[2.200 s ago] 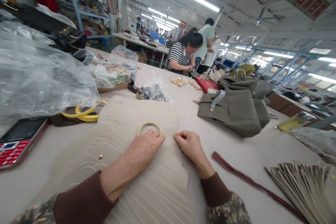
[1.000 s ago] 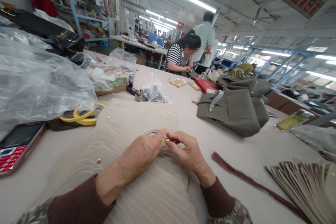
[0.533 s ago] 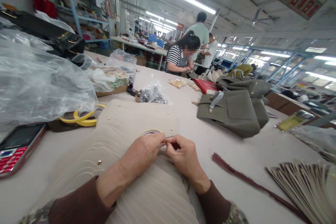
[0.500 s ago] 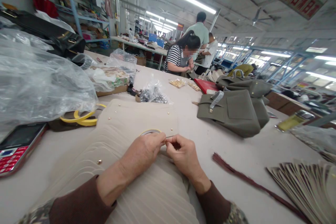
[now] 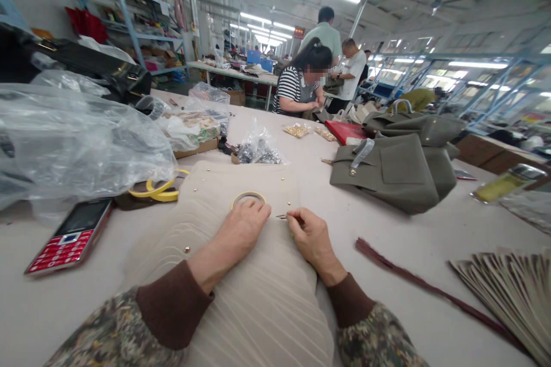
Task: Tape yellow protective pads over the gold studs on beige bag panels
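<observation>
Yellow tape [image 5: 248, 193] | left hand [image 5: 244, 226]: touching, grip unclear | right hand [image 5: 310, 236]: pinching slim tool [image 5: 281, 217]

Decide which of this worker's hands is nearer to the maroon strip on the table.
Right. The right hand is left of the far end of the maroon strip, not touching it. The left hand is farther left, at the yellow-edged tape roll.

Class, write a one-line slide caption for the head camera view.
Left hand at a yellow-edged tape roll, right hand pinching a thin dark tool over a fanned stack of beige panels.
</observation>
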{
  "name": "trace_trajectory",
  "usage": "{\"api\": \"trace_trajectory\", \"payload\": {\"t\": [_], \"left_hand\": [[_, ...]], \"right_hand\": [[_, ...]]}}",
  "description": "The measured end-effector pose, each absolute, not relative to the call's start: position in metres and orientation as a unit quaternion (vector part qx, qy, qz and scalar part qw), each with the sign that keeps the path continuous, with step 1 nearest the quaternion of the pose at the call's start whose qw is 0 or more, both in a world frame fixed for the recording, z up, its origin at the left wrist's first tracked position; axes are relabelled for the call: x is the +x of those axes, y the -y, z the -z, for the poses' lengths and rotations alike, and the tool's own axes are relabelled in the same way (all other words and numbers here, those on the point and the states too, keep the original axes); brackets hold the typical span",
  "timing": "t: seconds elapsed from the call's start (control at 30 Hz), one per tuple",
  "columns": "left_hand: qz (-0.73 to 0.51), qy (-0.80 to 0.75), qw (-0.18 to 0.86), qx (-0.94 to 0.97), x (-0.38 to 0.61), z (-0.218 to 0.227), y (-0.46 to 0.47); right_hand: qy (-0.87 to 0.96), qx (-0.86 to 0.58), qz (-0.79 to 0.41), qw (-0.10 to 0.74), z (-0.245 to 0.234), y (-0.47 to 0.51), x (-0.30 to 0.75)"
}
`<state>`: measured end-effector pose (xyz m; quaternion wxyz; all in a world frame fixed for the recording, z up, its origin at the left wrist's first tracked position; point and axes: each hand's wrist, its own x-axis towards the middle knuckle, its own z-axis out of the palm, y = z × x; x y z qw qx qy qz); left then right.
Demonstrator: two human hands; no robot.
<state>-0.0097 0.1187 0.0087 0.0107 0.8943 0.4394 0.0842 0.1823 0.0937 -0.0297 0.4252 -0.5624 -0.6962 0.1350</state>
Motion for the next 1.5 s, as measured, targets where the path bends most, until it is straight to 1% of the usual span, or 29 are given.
{"api": "trace_trajectory", "payload": {"t": [0.13, 0.43, 0.63, 0.83, 1.0, 1.27, 1.37, 1.5], "left_hand": [[-0.064, -0.415, 0.008, 0.908, -0.021, -0.011, -0.131], [-0.070, -0.429, 0.015, 0.900, -0.034, -0.015, -0.132], [-0.058, -0.434, 0.027, 0.899, -0.038, -0.014, -0.122], [-0.047, -0.439, 0.043, 0.896, -0.044, -0.018, -0.111], [-0.038, -0.442, 0.054, 0.895, -0.050, -0.024, -0.091], [-0.031, -0.453, 0.063, 0.889, -0.060, -0.030, -0.048], [-0.038, -0.455, 0.074, 0.887, -0.063, -0.027, -0.042], [-0.044, -0.457, 0.082, 0.885, -0.064, -0.020, -0.045]], "right_hand": [[0.752, -0.527, -0.074, 0.390, 0.035, -0.094, 0.176], [0.771, -0.503, -0.078, 0.383, 0.037, -0.090, 0.178], [0.811, -0.469, -0.015, 0.350, 0.040, -0.090, 0.175], [0.822, -0.457, 0.013, 0.341, 0.040, -0.083, 0.175], [0.826, -0.458, -0.007, 0.329, 0.040, -0.063, 0.172], [0.830, -0.445, -0.023, 0.335, 0.037, -0.024, 0.161], [0.801, -0.469, -0.072, 0.366, 0.031, -0.023, 0.160], [0.729, -0.529, -0.113, 0.420, 0.019, -0.050, 0.165]]}}
